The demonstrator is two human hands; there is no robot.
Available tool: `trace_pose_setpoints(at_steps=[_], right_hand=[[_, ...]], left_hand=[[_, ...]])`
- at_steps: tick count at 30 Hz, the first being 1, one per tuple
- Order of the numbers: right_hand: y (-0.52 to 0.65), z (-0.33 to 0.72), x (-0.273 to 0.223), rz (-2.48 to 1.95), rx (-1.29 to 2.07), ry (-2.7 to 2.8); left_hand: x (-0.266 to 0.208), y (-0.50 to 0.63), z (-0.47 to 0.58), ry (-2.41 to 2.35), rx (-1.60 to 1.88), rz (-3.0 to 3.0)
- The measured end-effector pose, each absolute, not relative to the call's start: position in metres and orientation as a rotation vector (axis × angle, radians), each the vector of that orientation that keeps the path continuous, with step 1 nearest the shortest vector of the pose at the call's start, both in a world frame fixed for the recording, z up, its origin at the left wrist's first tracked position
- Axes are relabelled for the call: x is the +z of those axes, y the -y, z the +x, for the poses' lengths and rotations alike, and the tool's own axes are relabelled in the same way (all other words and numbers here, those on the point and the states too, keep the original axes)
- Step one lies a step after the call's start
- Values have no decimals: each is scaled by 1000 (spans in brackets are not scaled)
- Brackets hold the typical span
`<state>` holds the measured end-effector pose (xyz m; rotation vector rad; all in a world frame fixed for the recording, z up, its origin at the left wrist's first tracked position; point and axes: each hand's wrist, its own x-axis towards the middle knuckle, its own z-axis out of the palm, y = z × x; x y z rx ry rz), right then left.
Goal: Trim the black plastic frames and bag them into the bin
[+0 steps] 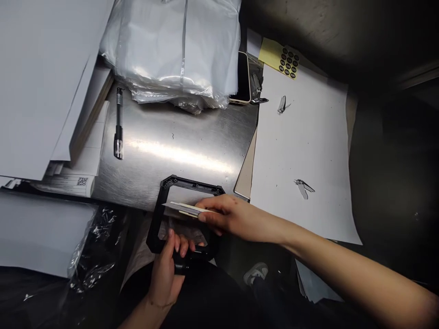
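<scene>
My left hand (165, 269) is closed on the lower side of a black plastic frame (157, 219) with cut-off corners and an open middle. The frame tilts over the table's near edge. My right hand (226, 215) grips a utility knife (188, 209) with a pale yellow handle, its thin blade pointing left. The knife lies across the frame's opening from my viewpoint; whether the blade touches the frame I cannot tell. My right hand covers part of the frame's right side.
Stacked clear plastic bags (178, 50) lie at the back beside a phone (244, 77). A pen (118, 123) rests on the metal table (164, 132). White paper (302, 146) at right bears small clippers (303, 187) and a yellow sticker sheet (274, 52). Large white sheets (44, 73) pile up at left.
</scene>
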<state>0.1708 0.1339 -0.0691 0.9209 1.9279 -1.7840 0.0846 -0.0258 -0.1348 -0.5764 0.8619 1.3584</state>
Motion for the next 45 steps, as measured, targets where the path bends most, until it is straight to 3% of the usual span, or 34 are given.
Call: trace_pose_setpoints(at_steps=[2, 6, 9, 16, 27, 29, 33, 35, 37, 41, 45], right_hand=[[-137, 185, -74, 1180, -1479, -2242], [-145, 215, -97, 1513, -486, -2642], [-139, 208, -106, 1450, -180, -2864], [-111, 144, -115, 1032, -281, -3093], [-109, 124, -126, 1042, -294, -3031], [-106, 119, -118, 1096, -517, -3050], [-107, 138, -74, 1342, -1570, -2854], [-109, 162, -50, 1145, -1879, -2662], [-105, 188, -35, 890, -1701, -2573], [-82, 219, -41, 756, -725, -2746], [-71, 213, -51, 663, -469, -2976]], left_hand=[[-134, 26, 84, -862, 1353, -582], [-132, 26, 84, -865, 1345, -585], [-131, 25, 84, -876, 1342, -586], [-133, 25, 85, -885, 1359, -587], [-137, 25, 85, -903, 1364, -552], [-137, 26, 86, -919, 1371, -537], [-138, 28, 85, -966, 1374, -522], [-137, 28, 85, -971, 1372, -529], [-131, 26, 83, -947, 1358, -549], [-108, 22, 73, -851, 1319, -587], [-82, 26, 54, -768, 1248, -653]])
